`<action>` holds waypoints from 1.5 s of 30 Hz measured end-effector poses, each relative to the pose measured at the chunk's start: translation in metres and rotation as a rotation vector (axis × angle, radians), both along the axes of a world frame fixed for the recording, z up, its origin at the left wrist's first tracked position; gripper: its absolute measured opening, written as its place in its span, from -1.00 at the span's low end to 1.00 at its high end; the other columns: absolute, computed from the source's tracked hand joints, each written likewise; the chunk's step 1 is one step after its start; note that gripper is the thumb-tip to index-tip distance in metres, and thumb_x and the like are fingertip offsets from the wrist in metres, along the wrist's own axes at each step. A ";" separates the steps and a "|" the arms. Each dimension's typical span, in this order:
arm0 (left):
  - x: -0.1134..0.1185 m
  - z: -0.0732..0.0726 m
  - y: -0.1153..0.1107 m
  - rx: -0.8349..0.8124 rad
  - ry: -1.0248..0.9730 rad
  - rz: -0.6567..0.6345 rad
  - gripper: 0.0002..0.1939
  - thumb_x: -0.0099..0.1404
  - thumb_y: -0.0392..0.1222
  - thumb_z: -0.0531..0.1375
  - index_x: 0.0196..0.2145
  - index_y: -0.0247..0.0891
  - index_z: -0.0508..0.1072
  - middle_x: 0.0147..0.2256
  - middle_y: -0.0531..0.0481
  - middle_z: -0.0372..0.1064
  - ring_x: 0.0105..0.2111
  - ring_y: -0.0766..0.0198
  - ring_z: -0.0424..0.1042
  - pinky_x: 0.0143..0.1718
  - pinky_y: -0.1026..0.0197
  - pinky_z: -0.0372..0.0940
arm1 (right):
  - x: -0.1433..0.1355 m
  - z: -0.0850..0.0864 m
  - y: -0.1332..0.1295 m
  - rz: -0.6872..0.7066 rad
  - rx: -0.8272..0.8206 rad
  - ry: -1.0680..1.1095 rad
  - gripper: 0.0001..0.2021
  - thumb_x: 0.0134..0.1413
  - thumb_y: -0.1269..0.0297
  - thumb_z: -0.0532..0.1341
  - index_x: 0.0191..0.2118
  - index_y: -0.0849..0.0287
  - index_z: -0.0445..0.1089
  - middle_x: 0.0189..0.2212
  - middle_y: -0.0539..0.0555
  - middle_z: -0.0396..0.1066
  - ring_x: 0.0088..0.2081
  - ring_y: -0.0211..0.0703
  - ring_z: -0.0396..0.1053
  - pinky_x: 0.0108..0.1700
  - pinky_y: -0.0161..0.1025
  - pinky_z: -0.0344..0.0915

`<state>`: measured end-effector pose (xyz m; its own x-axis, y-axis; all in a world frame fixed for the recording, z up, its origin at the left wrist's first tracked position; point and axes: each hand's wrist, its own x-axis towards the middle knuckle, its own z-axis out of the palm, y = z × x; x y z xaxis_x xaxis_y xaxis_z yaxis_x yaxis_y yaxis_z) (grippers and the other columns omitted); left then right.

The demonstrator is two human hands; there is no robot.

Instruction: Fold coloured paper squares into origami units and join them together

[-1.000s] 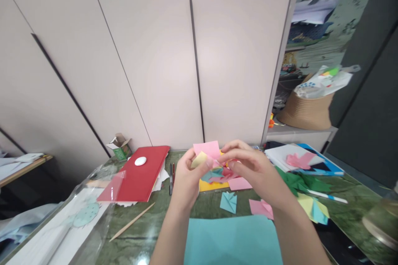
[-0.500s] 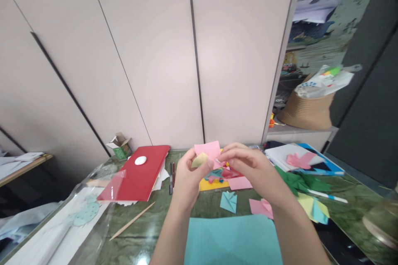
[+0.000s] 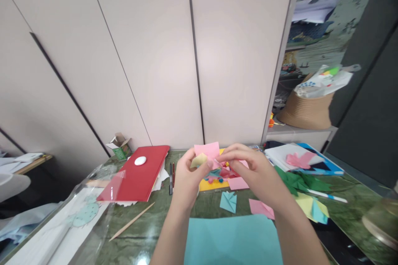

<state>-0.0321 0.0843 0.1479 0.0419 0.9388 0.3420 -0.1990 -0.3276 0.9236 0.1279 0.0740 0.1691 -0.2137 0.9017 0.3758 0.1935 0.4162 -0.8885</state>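
My left hand (image 3: 191,176) is closed, with thumb and fingers pinching a sheet of pink paper (image 3: 207,148) in mid-air above the table. A pale yellow piece of paper (image 3: 199,160) lies against it beside my left thumb. My right hand (image 3: 248,169) has its fingers bent in at the right edge of the pink paper; its fingertips pinch there, though the exact contact is partly hidden. Below the hands lie a folded blue paper piece (image 3: 228,201), a pink paper piece (image 3: 260,208) and a large turquoise sheet (image 3: 233,240).
On the left are a red folder (image 3: 137,182) with a white round object (image 3: 140,160), a pointed wooden stick (image 3: 132,221) and a small green box (image 3: 120,149). To the right lie green paper (image 3: 303,181), a white-blue marker (image 3: 326,196) and a glass vessel (image 3: 381,219).
My right fingers have shifted slightly left along the pink paper's edge. A blurred whitish shape has come into view at the far left edge. My left hand stays nearly still.
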 end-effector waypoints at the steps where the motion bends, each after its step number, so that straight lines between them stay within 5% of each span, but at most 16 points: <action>1: 0.000 0.000 0.000 -0.003 0.002 0.006 -0.77 0.10 -0.20 0.27 -0.25 -0.29 0.45 -0.40 0.03 0.41 -0.39 0.28 0.37 -0.35 0.29 0.25 | 0.000 0.000 0.000 -0.003 0.004 -0.005 -0.71 0.09 0.42 0.08 -0.27 0.02 0.54 -0.25 0.05 0.43 -0.31 -0.19 0.42 -0.31 -0.24 0.42; 18: 0.001 -0.002 0.001 -0.001 0.011 0.027 -0.80 0.10 -0.21 0.24 -0.28 -0.31 0.43 -0.43 0.04 0.37 -0.42 0.29 0.34 -0.36 0.29 0.22 | 0.000 0.002 -0.004 -0.077 0.082 -0.140 -0.65 0.07 0.47 0.04 -0.25 -0.02 0.54 -0.23 0.02 0.41 -0.28 -0.21 0.40 -0.28 -0.26 0.38; 27: 0.004 -0.005 0.004 0.003 0.096 0.083 -0.78 0.12 -0.21 0.22 -0.24 -0.27 0.41 -0.45 0.06 0.34 -0.41 0.29 0.34 -0.37 0.29 0.24 | -0.004 0.001 -0.009 -0.229 0.261 -0.464 -0.65 0.08 0.48 0.03 -0.27 -0.03 0.53 -0.25 0.03 0.42 -0.19 -0.07 0.30 -0.16 -0.08 0.23; 37: 0.006 -0.003 0.004 -0.022 0.139 0.151 -0.87 0.01 -0.36 0.21 -0.42 -0.27 0.36 -0.52 0.14 0.25 -0.51 0.38 0.23 -0.52 0.37 0.18 | -0.008 0.003 -0.016 -0.202 0.319 -0.542 -0.65 0.12 0.51 0.03 -0.20 -0.02 0.49 -0.25 0.00 0.41 -0.22 -0.14 0.29 -0.14 -0.10 0.15; 45: 0.007 -0.001 0.003 -0.059 0.084 0.085 -0.84 -0.05 -0.44 0.18 -0.46 -0.28 0.36 -0.55 0.15 0.23 -0.53 0.42 0.19 -0.50 0.37 0.20 | -0.011 -0.005 -0.010 -0.297 0.521 -0.589 -0.73 0.09 0.55 0.08 -0.29 0.07 0.46 -0.25 0.03 0.40 -0.24 -0.14 0.30 -0.17 -0.11 0.06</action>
<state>-0.0251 0.0877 0.1473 -0.0124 0.9587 0.2843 -0.0936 -0.2842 0.9542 0.1164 0.0642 0.1644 -0.2863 0.6938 0.6608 0.7320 0.6034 -0.3165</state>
